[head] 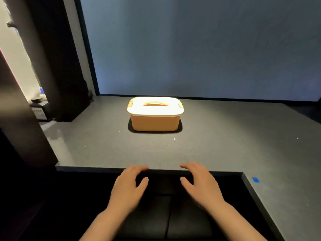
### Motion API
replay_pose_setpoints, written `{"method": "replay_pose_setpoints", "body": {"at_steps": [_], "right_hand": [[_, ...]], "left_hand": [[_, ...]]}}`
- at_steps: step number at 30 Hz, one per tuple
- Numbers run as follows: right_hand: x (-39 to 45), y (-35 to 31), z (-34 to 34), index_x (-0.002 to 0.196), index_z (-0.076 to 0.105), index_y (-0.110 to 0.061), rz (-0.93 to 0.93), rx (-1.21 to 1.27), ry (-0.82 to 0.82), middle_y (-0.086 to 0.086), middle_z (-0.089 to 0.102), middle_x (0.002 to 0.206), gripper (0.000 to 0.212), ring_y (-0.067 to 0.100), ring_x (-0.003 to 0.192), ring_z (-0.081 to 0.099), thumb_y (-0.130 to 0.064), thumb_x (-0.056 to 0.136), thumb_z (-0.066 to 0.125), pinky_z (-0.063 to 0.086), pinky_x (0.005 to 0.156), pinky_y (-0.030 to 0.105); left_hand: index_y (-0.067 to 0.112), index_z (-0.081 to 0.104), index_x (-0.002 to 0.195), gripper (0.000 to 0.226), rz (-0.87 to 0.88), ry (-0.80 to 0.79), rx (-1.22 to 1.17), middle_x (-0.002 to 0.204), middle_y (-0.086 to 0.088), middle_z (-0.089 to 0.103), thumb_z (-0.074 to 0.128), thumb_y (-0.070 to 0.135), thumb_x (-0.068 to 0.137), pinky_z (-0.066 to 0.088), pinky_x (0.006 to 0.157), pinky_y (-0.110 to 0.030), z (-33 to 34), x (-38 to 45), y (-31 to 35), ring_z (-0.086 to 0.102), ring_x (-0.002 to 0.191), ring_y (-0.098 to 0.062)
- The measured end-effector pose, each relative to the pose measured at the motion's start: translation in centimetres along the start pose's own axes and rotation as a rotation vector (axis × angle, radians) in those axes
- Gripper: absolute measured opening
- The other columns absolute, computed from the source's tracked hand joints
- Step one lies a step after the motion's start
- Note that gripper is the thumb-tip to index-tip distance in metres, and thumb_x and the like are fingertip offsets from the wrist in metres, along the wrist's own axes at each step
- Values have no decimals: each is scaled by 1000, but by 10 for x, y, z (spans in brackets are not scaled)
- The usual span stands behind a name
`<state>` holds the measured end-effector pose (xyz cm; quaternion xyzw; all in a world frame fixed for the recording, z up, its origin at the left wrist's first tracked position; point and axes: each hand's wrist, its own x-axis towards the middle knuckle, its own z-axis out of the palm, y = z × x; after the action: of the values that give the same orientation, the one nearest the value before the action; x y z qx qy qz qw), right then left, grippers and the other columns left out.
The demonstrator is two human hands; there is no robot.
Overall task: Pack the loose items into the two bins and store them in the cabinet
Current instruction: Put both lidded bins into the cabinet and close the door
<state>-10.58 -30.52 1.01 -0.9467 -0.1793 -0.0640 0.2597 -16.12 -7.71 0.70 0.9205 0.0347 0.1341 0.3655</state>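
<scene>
One bin: I see a single orange storage bin (155, 122) standing upright on the grey surface (217, 145), toward its far middle, just short of the back wall (199, 46).
Bin lid: a white lid (155, 109) sits on it, with a handle recess on top and a yellow clasp at each end; I cannot tell whether the clasps are latched.
Left hand: my left hand (127, 187) is palm down at the near edge, fingers (139, 168) spread and gently bent, tips just over the rim, holding nothing.
Right hand: my right hand (202, 186) mirrors it, fingers (189, 166) loose and parted, nothing in them.
Gap between hands and bin: a broad stretch of bare grey top lies between them; hands and bin are well apart.
Near edge: it runs straight across under my fingertips, then turns toward me on the right, so the surface wraps round that side.
Right wing: a small blue tape mark (255, 180) lies on it, near the inner corner.
Left side: a dark panel (22, 119) stands along the surface's left edge, with a black column (57, 66) behind it.
Below hands: dark; I cannot make out what is there.
</scene>
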Motion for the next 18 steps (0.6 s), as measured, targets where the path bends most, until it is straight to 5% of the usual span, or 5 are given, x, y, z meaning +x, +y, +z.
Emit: {"method": "replay_pose_setpoints", "body": {"at_steps": [18], "right_hand": [[316,6,29,127,57,-32,53,8,200,-17,55,129,35,2,117,48,-32,92,55,38,89,20]], "left_hand": [[34,60,115,28,113,126,53,112,21,50,58,24,89,37,88,-24,-25,329,-74,44,101,1]]}}
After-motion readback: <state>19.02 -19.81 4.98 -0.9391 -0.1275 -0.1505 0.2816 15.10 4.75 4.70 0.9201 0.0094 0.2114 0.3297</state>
